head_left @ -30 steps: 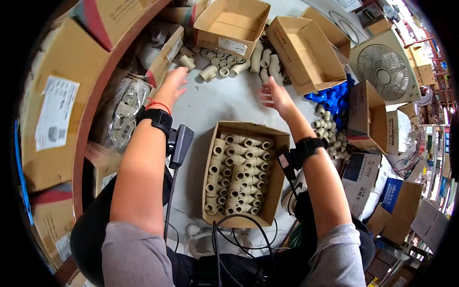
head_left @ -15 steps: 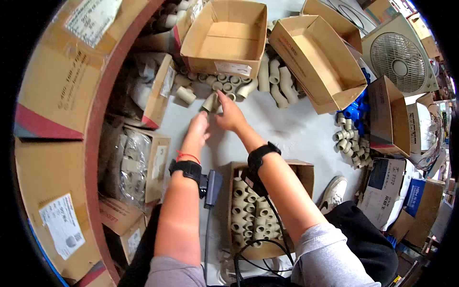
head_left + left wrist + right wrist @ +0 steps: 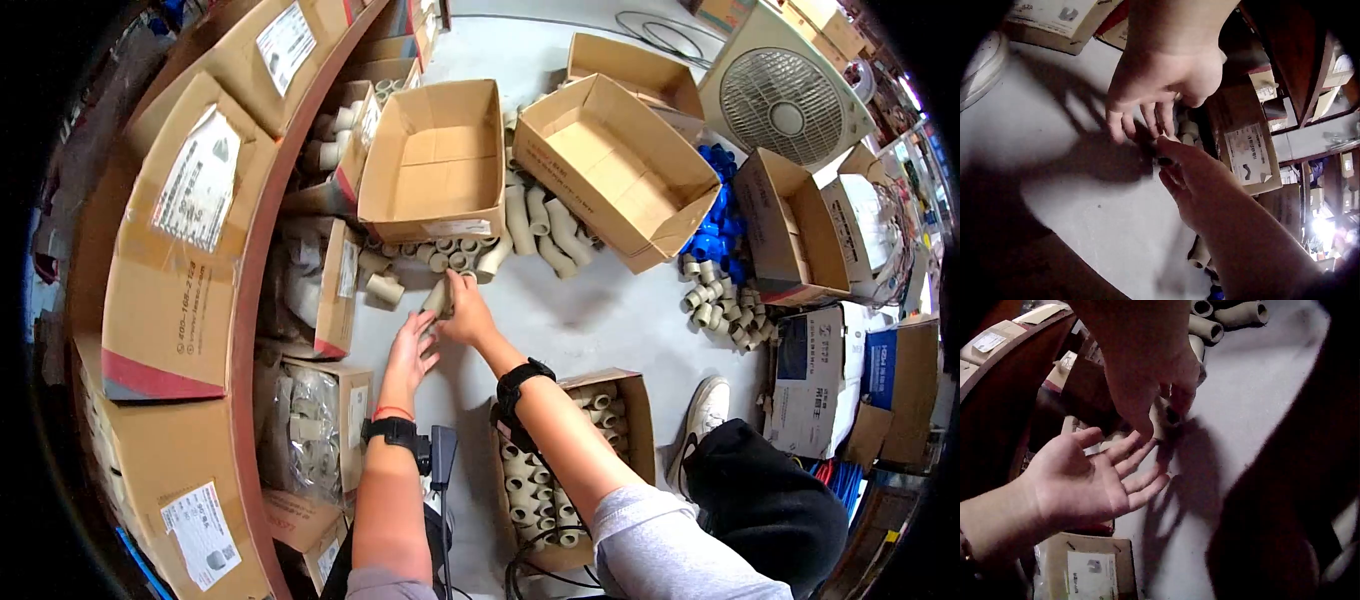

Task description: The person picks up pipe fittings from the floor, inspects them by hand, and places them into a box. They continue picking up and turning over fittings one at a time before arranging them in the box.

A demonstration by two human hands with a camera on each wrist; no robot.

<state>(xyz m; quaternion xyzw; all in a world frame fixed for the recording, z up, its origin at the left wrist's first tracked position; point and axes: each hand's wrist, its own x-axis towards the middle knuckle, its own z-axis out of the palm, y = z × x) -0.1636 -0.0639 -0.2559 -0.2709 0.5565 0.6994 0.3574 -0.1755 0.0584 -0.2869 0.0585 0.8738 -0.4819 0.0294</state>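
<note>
A beige pipe fitting (image 3: 436, 297) is pinched between the thumb and fingers of the right hand (image 3: 467, 312), close to the floor. Its round open end shows in the right wrist view, where the fitting (image 3: 1161, 419) hangs under the right hand (image 3: 1154, 381). The left hand (image 3: 408, 352) is beside it on the near side, palm up, its fingers spread and loosely bent; in the right wrist view the left hand (image 3: 1085, 481) has its fingertips close to the fitting. More beige fittings (image 3: 384, 288) lie behind and to the left.
An open carton of beige fittings (image 3: 640, 420) stands near the person's legs. Empty cartons (image 3: 435, 150) stand at the back, with curved pipes (image 3: 560, 235) in front. Blue fittings (image 3: 712, 235), small beige fittings (image 3: 725, 310) and a fan (image 3: 785, 95) are at the right. Boxes line the left.
Both hands have come together at the left-centre, the right one sweeping leftward. The right hand has taken hold of a fitting. The head view has shifted.
</note>
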